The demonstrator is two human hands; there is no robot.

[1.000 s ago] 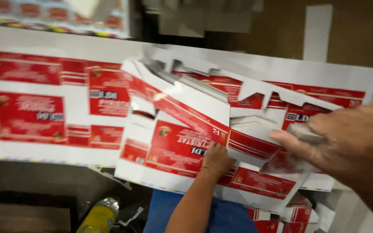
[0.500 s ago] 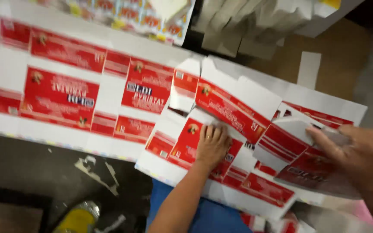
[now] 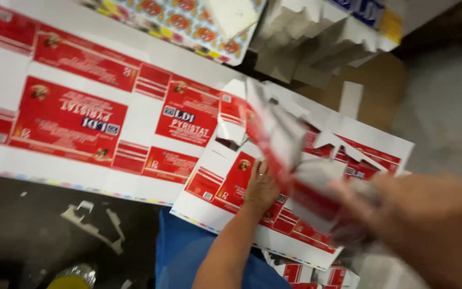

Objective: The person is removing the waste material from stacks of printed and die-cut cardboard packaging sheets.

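Item: bundle of cut card pieces (image 3: 290, 155), red and white, lifted and tilted above the sheet, motion-blurred. Held at its lower right end by the right hand (image 3: 429, 225), fingers closed around it; the hand is also blurred, so the exact grip cannot be made out.

Beneath it: printed sheet (image 3: 225, 187), white with red box panels, lying flat and partly torn out near its upper edge. The left hand (image 3: 260, 187) lies palm down on this sheet, fingers together and flat, gripping nothing; its forearm reaches up from the lower edge of view.

Adjacent, left: larger uncut sheet (image 3: 81, 118) of the same red and white print, flat, its right edge overlapped by the smaller sheet.

Above: patterned sheet (image 3: 188, 21), multicoloured, at the top edge; beside it, a stack of white cut card (image 3: 306, 43).

Below: blue cloth (image 3: 183, 251) under the forearm; white paper scraps (image 3: 92, 225) on the dark floor (image 3: 28, 235); yellow-topped bottle (image 3: 73, 278) at the bottom edge; more red pieces (image 3: 316, 275) low right.
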